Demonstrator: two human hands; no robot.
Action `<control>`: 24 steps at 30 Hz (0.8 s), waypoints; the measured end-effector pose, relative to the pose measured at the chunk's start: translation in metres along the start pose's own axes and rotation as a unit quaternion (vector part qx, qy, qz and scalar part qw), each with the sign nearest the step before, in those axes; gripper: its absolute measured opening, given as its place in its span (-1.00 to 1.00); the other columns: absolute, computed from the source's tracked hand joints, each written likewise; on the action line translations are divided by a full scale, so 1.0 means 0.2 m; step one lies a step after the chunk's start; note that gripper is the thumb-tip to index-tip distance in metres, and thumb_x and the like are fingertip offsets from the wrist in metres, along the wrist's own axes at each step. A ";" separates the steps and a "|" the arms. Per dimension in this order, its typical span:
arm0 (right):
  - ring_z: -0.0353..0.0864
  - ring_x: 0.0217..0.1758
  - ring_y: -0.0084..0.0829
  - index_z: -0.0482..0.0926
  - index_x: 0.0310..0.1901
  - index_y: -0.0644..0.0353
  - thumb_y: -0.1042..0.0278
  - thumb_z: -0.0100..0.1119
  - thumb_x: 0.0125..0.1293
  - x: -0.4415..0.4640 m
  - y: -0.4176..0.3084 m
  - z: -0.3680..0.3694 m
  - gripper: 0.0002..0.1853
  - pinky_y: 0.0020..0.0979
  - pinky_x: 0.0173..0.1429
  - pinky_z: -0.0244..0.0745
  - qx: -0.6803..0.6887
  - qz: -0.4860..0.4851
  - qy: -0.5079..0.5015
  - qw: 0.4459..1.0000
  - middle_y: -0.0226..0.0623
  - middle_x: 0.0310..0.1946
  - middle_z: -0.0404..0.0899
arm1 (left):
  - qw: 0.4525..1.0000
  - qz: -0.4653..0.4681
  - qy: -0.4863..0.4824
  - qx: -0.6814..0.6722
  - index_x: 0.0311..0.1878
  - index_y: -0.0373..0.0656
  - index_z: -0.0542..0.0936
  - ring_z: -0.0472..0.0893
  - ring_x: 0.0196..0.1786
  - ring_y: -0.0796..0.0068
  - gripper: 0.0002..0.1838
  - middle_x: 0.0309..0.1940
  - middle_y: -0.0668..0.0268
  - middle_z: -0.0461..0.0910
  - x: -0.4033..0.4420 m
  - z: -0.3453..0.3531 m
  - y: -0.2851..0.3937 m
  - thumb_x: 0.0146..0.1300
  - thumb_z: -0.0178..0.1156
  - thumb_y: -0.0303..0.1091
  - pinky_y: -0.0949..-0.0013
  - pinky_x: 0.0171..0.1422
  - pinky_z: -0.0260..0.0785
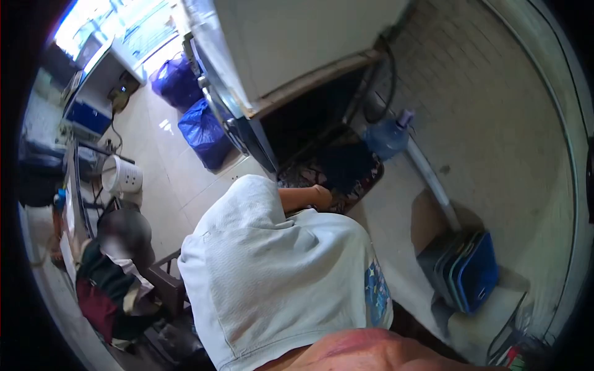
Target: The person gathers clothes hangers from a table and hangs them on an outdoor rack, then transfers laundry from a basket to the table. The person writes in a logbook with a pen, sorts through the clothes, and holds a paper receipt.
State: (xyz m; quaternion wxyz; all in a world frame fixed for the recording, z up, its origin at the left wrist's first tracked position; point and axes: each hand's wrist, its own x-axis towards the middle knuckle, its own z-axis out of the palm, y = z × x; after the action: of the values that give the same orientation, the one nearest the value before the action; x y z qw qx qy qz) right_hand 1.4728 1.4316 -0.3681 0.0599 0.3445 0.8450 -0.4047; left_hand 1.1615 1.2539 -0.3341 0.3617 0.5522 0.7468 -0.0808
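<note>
Neither of my hands shows in this view. A white textured cloth or garment [272,266] covers my lap and knees, with a blue patterned piece of fabric [376,290] at its right side. Beyond the knees, a bare limb [303,198] pokes out, apparently a foot or lower leg, and rests over a dark patterned mat [365,195]. Close, blurred skin [359,352] fills the bottom edge. Which body part it belongs to, I cannot tell.
A pale table or cabinet [303,43] stands ahead. Blue bags [204,133] lie to its left, and a water bottle [387,139] to its right. Stacked blue and dark baskets [476,272] are at right. Leftward are a white bucket [120,175] and a seated person [105,290].
</note>
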 end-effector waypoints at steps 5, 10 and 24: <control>0.46 -0.16 0.05 0.49 -0.27 0.24 0.15 0.01 0.12 -0.05 0.22 -0.41 -0.70 -0.11 -0.09 0.36 0.014 0.063 0.091 0.994 0.03 -0.29 0.51 | 0.999 0.041 0.010 -0.033 -0.13 -0.15 0.60 0.60 -0.23 0.11 -0.65 -0.30 0.10 0.61 0.27 0.17 0.16 0.08 0.00 -0.22 0.13 -0.12 0.43; 0.55 -0.22 -0.11 0.51 -0.21 0.25 0.17 0.03 0.18 -0.10 0.47 -0.76 -0.70 -0.24 -0.15 0.42 0.036 0.037 0.254 0.966 -0.02 -0.33 0.55 | 0.981 0.146 -0.048 0.118 -0.18 0.00 0.60 0.58 -0.18 0.14 -0.73 -0.26 0.13 0.60 0.55 0.20 0.28 0.14 -0.03 -0.22 0.18 -0.15 0.46; 0.58 -0.15 -0.24 0.58 -0.16 0.11 0.16 0.18 0.01 0.53 1.04 -1.46 -0.65 -0.33 -0.03 0.45 0.154 0.194 0.228 0.941 -0.21 -0.24 0.61 | 0.990 -0.006 -0.139 -0.035 -0.14 -0.11 0.57 0.56 -0.14 0.07 -0.72 -0.25 0.06 0.58 1.35 -0.14 0.54 0.12 0.03 -0.23 0.19 -0.09 0.40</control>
State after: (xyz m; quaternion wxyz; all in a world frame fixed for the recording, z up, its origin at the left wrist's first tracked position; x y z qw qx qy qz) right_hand 1.5751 1.7909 -0.3477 -0.1110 0.5901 0.6798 -0.4210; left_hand 1.2087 1.5160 -0.4531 0.4808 0.5178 0.6950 -0.1328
